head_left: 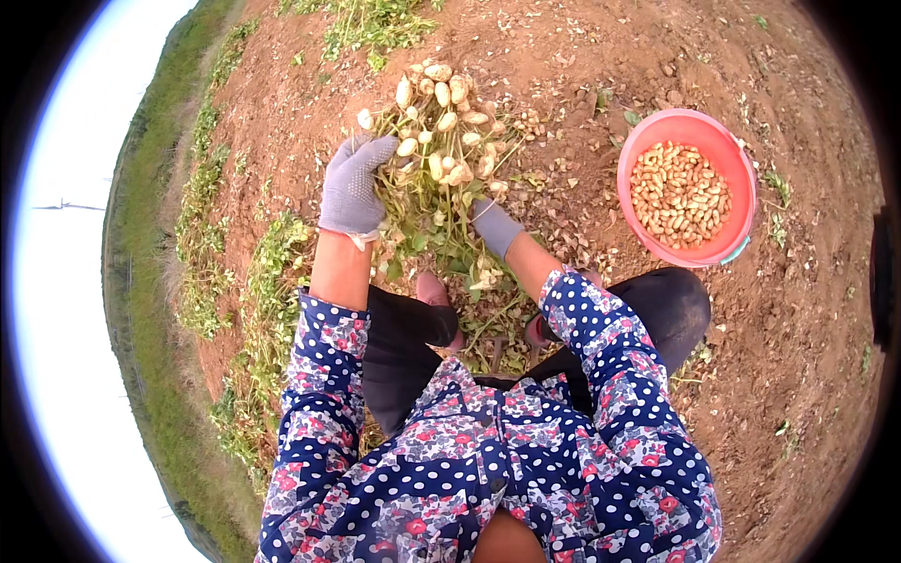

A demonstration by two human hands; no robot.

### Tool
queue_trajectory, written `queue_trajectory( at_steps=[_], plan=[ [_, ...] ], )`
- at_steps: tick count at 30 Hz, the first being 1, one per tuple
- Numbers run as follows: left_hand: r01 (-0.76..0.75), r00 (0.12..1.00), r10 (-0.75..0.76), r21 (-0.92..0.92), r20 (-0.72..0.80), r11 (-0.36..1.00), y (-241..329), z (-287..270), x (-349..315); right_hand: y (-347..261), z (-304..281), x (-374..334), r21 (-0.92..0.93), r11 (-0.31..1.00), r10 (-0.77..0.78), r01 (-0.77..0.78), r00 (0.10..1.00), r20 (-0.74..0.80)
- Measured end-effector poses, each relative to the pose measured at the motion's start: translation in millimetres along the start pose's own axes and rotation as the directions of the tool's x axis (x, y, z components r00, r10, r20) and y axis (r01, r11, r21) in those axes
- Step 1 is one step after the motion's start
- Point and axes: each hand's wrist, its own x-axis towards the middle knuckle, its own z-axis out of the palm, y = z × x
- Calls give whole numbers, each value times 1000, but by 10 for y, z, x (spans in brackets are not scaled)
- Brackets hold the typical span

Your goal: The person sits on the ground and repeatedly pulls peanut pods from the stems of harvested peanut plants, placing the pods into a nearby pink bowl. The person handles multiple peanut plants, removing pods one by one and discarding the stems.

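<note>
A bunch of pulled peanut plants [446, 141] hangs between my hands, its pale pods clustered at the top and its green leaves trailing below. My left hand [355, 183], in a grey dotted glove, is closed on the bunch's left side, with the thumb toward the pods. My right hand [495, 225], also gloved in grey, grips the stems lower down on the right; its fingers are mostly hidden behind the leaves. To the right stands a pink bucket [751, 192] on the soil, with many loose peanuts [680, 192] in its bottom.
Uprooted plants [277, 272] lie in a row along the left, and more greenery [380, 28] lies at the far side. Reddish soil [779, 375] with dry leaf litter spreads to the right. My shoes [434, 291] are just below the bunch. A grassy bank [141, 281] runs along the left.
</note>
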Motion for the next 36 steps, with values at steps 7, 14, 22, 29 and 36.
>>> queue_trajectory(
  at_steps=[7,14,22,29,36],
  plan=[
    [-447,816,503,862,285,237,-1407,497,-455,48,60,-432,894,-377,126,241,970,-208],
    [-427,844,492,821,213,378,-1948,583,-497,60,-199,-1072,882,-306,352,357,904,-244],
    [-440,832,303,885,465,-153,-2088,446,-677,-44,-288,-1171,911,-284,417,301,894,-165],
    [-460,878,74,793,473,399,-1374,392,-1067,174,-267,-1240,926,-330,363,181,930,-52],
    [-408,907,153,726,393,553,-1589,-200,-698,-268,-651,-1208,897,-409,254,168,965,-65]
  ],
)
